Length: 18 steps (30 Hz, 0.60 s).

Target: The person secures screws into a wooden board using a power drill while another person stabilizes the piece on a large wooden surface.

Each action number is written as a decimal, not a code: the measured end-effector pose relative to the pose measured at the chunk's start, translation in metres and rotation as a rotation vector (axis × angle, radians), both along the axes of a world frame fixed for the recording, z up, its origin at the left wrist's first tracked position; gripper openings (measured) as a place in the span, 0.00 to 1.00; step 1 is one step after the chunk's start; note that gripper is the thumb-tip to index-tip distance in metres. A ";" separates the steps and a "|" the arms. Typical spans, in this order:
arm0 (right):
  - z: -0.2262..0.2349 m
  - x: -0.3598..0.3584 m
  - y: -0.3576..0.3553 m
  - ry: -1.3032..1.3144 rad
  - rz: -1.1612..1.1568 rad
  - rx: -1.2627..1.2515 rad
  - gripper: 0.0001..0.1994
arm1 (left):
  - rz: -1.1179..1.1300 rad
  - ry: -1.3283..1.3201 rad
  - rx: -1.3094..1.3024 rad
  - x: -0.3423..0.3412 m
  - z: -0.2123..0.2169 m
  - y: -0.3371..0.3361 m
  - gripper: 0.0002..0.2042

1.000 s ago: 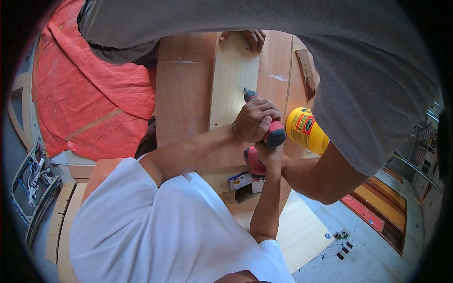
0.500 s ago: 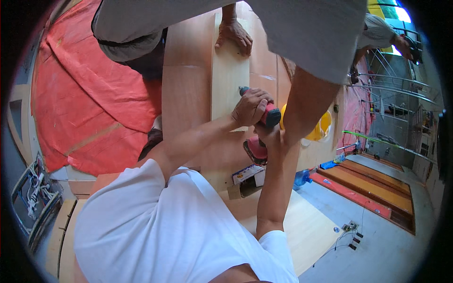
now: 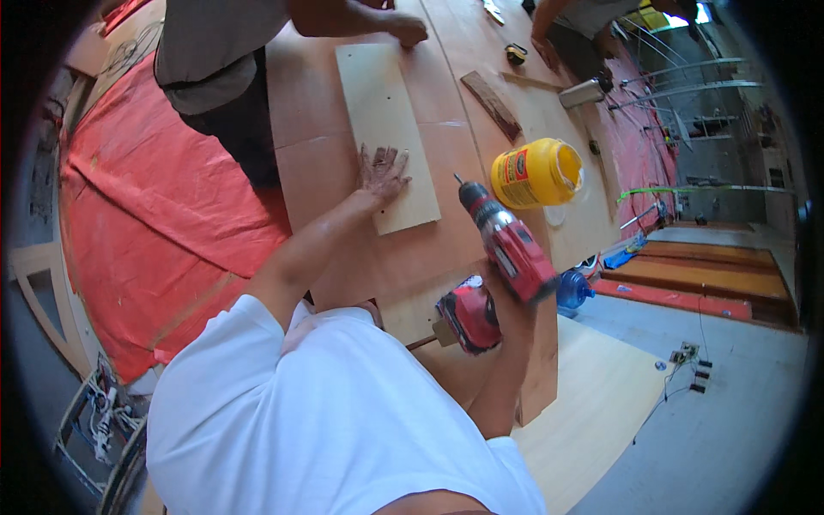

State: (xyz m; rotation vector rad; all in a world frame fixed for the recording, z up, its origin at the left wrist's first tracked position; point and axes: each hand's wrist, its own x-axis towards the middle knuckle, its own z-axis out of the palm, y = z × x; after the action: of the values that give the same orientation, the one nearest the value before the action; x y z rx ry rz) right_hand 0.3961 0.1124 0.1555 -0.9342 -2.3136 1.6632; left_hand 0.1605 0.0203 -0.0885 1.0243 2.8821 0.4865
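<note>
My left hand (image 3: 384,176) lies flat with spread fingers on a pale wooden board (image 3: 390,120). Several small dark holes or screw heads dot the board, which sits slightly askew on a larger brownish panel (image 3: 318,129). In my right hand (image 3: 508,311) is a red and black cordless drill (image 3: 515,253). Its bit points away from me and up to the left, clear of the board. My fingers wrap round its grip, partly hidden by the drill body. Just beyond the drill, a yellow plastic tub (image 3: 524,176) lies on its side or tilts, its mouth facing right.
A co-worker's hand (image 3: 409,30) hovers near the board's far end; another person (image 3: 566,26) is at the far right. A dark wood strip (image 3: 492,105) and a tape measure (image 3: 516,54) lie beyond the tub. Red sheeting (image 3: 163,215) covers the left. A blue water bottle (image 3: 573,290) is right.
My left hand has left the drill and now rests on the board. My right hand has drawn the drill back from it. The co-worker's hand has come off the board, which now sits askew.
</note>
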 end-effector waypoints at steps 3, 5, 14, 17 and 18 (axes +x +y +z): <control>0.020 0.055 -0.009 -0.057 -0.141 0.022 0.13 | -0.017 -0.075 -0.112 -0.006 0.013 0.009 0.28; 0.025 0.090 -0.014 0.011 -0.164 0.018 0.13 | -0.029 -0.096 -0.151 -0.007 0.022 0.006 0.28; -0.010 0.198 -0.028 -0.100 -0.545 -0.077 0.15 | -0.170 -0.180 -0.046 -0.008 0.034 -0.029 0.23; -0.032 0.216 -0.033 -0.069 -0.605 -0.050 0.15 | 0.034 0.019 0.243 -0.004 0.002 -0.104 0.23; -0.037 0.221 -0.035 -0.048 -0.663 -0.091 0.14 | 0.231 0.203 0.433 -0.002 -0.011 -0.135 0.23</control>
State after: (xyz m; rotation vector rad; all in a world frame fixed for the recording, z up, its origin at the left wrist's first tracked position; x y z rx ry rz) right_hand 0.6168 0.0769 0.1190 -1.5523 -1.6714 1.4585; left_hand 0.1581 -0.1150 -0.0997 0.8193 3.1728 1.1229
